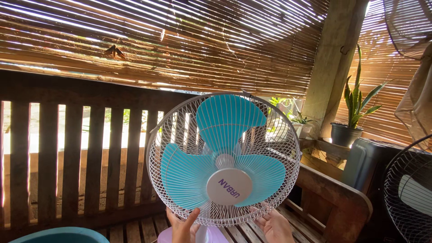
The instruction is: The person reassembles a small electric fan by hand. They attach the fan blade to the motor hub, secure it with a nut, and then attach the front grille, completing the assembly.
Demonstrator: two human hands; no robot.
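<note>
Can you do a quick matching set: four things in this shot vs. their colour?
Things:
1. fan blades
2. fan grille
3. plant pot
4. fan base

Colours:
A. dark grey
B. lilac
C. turquoise
D. white

Pairs: 1-C, 2-D, 3-A, 4-B

Both hands grip the grille's lower rim: left hand, right hand.

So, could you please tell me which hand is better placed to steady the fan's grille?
Probably the left hand: its thumb already lies up across the lower rim of the white grille. The right hand only touches the rim's bottom edge with its fingertips.
</note>
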